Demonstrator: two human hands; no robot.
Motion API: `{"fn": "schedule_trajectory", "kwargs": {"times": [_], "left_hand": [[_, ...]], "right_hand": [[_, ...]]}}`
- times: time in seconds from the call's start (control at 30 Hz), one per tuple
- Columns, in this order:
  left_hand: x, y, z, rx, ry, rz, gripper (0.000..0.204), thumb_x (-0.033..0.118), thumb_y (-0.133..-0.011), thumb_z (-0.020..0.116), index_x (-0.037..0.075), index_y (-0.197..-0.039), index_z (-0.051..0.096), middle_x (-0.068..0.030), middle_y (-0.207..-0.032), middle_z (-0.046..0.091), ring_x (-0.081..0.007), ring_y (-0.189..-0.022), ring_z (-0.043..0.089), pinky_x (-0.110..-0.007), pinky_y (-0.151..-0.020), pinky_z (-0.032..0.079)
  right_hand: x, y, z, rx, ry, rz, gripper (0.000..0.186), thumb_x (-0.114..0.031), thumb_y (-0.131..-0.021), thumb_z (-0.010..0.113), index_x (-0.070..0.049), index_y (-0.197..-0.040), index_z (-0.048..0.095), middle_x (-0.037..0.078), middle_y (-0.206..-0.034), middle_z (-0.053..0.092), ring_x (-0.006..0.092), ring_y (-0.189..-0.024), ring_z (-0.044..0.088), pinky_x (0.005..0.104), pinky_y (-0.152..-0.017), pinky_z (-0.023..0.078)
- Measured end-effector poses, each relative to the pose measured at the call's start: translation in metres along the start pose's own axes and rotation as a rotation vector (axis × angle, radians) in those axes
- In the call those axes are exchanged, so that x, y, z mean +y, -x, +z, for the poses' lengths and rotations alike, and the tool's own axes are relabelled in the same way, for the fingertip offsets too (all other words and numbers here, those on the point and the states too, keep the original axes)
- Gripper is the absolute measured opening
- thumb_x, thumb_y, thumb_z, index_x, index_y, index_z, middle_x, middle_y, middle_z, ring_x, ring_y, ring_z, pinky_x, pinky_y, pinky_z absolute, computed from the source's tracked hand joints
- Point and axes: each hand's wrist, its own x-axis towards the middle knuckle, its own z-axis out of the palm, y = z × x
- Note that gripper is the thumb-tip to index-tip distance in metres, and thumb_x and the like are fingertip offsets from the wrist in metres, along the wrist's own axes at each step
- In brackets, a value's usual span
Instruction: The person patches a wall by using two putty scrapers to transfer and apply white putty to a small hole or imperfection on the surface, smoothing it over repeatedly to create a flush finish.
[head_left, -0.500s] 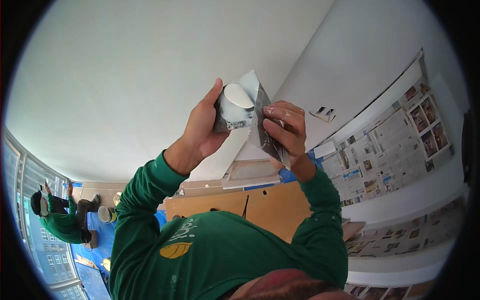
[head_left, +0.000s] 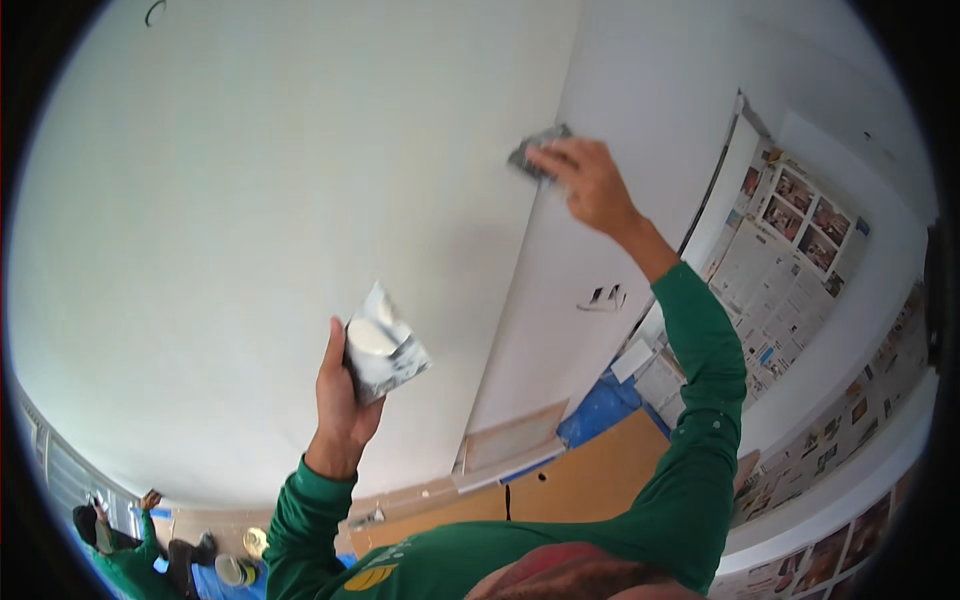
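My left hand (head_left: 340,405) is wrapped round a flat metal putty scraper (head_left: 400,372) smeared with white. A thick lump of white putty (head_left: 371,338) lies on its face. Higher up and to the right, my right hand (head_left: 592,185) grips a second scraper (head_left: 540,147), grey and streaked with white and slightly blurred. Its blade is at the pale wall (head_left: 330,180), close to the line where two wall surfaces meet. Whether the blade touches the wall I cannot tell.
Newspaper sheets (head_left: 765,290) cover surfaces on the right. Dark wires (head_left: 603,298) stick out of the right-hand wall. Below are a brown board (head_left: 570,485) and blue sheeting (head_left: 605,410). At lower left, another person (head_left: 130,555) in green crouches near a bucket (head_left: 235,570).
The two scrapers, earlier close together before me, are now apart. My right hand has risen to the wall corner; my left has dropped down and left with the putty. The view has shifted.
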Motion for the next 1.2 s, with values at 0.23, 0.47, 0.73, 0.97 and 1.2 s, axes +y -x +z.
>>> {"fn": "schedule_trajectory", "kwargs": {"times": [0.23,0.47,0.73,0.97,1.2], "left_hand": [[-0.024,-0.011,-0.093,0.114,0.011,0.04,0.047,0.045,-0.107,0.043,0.005,-0.126,0.058,-0.0054,-0.119,0.066,-0.0214,-0.11,0.063,-0.04,-0.099,0.049],[-0.055,0.02,-0.171,0.331,0.06,0.168,0.046,0.043,-0.106,0.047,0.002,-0.124,0.058,-0.0082,-0.117,0.066,-0.0228,-0.109,0.064,-0.04,-0.1,0.049],[-0.065,0.049,-0.216,0.52,0.094,0.19,0.045,0.044,-0.103,0.052,0.004,-0.121,0.06,-0.0065,-0.114,0.068,-0.0214,-0.104,0.065,-0.038,-0.096,0.051],[-0.049,0.04,-0.2,0.47,0.048,0.134,0.043,0.044,-0.104,0.051,0.004,-0.12,0.06,-0.0062,-0.112,0.068,-0.0207,-0.104,0.065,-0.038,-0.094,0.051],[-0.009,0.028,-0.205,0.4,-0.055,0.021,0.045,0.043,-0.105,0.049,0.003,-0.124,0.059,-0.0076,-0.115,0.067,-0.0211,-0.106,0.065,-0.038,-0.096,0.051]], "right_hand": [[0.176,-0.153,-0.065,0.434,0.193,0.189,0.045,0.006,-0.081,0.048,-0.002,-0.123,0.063,0.021,-0.113,0.059,0.0389,-0.109,0.055,0.0456,-0.096,0.046],[0.28,-0.232,-0.075,0.443,0.304,0.056,0.044,0.004,-0.084,0.047,-0.001,-0.125,0.062,0.021,-0.118,0.059,0.0388,-0.114,0.054,0.0452,-0.101,0.044],[0.296,-0.274,-0.056,0.34,0.246,0.168,0.043,0.004,-0.085,0.046,-0.002,-0.124,0.064,0.021,-0.122,0.06,0.0391,-0.119,0.053,0.0448,-0.104,0.043],[0.205,-0.214,-0.05,0.328,0.166,0.237,0.044,0.01,-0.081,0.047,0.001,-0.12,0.063,0.021,-0.116,0.061,0.0391,-0.112,0.056,0.0443,-0.1,0.045],[0.124,-0.118,0.011,0.369,0.136,0.275,0.047,0.003,-0.08,0.057,-0.005,-0.127,0.063,0.013,-0.115,0.062,0.0329,-0.105,0.058,0.0426,-0.092,0.049]]}}
